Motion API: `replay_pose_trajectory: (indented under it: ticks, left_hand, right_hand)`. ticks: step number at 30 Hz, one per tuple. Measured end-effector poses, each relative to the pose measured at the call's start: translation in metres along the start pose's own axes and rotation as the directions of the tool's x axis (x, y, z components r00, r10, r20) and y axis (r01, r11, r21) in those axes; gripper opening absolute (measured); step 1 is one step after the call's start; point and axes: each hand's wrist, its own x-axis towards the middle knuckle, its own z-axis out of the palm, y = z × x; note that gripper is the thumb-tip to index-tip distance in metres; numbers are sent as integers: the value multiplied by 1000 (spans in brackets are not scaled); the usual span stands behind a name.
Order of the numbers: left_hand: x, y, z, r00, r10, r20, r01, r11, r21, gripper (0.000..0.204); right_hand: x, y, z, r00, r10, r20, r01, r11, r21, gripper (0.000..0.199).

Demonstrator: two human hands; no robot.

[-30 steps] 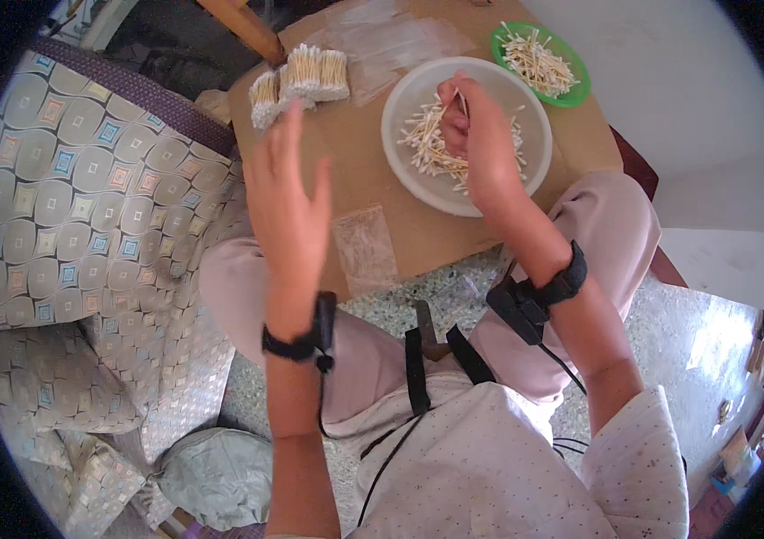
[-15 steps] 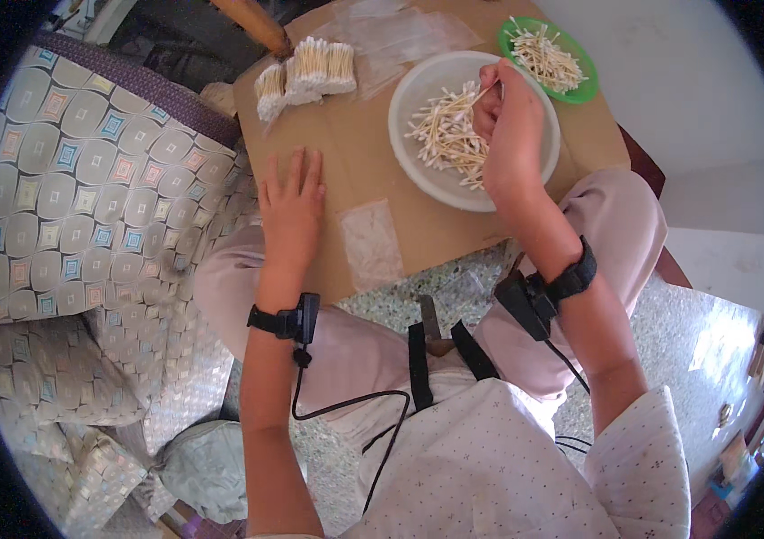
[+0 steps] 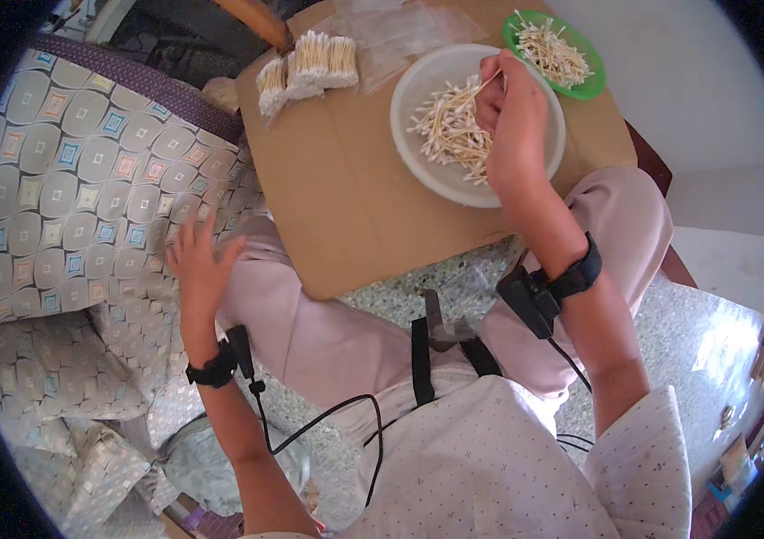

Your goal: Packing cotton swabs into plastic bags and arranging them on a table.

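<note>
- The brown cardboard (image 3: 337, 198) fills the work area; its near edge curves above the speckled floor (image 3: 472, 269), and a broad stretch of it lies between the bundles and that edge.
- The left hand (image 3: 202, 265) is off the cardboard, beyond its left edge, fingers spread and grasping nothing — it is near the patterned fabric (image 3: 67, 180) and the person's left knee (whether it touches either, I cannot tell).
- The right hand (image 3: 512, 108) is over the right side of the white bowl (image 3: 407, 166), fingers pinched on cotton swabs, though how many is hidden.
- That bowl, round and shallow, holds a loose, criss-crossed heap of cotton swabs (image 3: 449, 130).
- Just beside it, the smaller green dish (image 3: 594, 87) carries a second heap (image 3: 552, 54), also tangled.
- Tight bundles (image 3: 313, 58) sit near the far left edge — pale sticks packed side by side, white tips fluffy.
- Clear plastic sheets (image 3: 391, 36), thin and shiny, lie flat between bundles and bowl.
</note>
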Motion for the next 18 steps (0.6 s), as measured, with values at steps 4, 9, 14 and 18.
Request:
replay_pose_trajectory:
  ticks: [4, 9, 14, 18]
  left_hand:
    - [-23, -11, 6, 985, 2, 174, 83, 874, -478, 43]
    - [-48, 21, -7, 983, 173, -64, -181, 971, -158, 34]
    - [-86, 71, -26, 898, 435, 73, -441, 889, 126, 33]
    - [-102, 109, -46, 799, 554, 233, -480, 822, -305, 26]
  right_hand:
    - [8, 2, 0, 1000, 14, 10, -14, 999, 40, 28]
    - [10, 0, -2, 991, 131, -3, -130, 985, 111, 34]
    - [11, -6, 2, 999, 53, -12, -53, 997, -48, 36]
    - [16, -7, -5, 999, -48, -9, 47, 999, -19, 37]
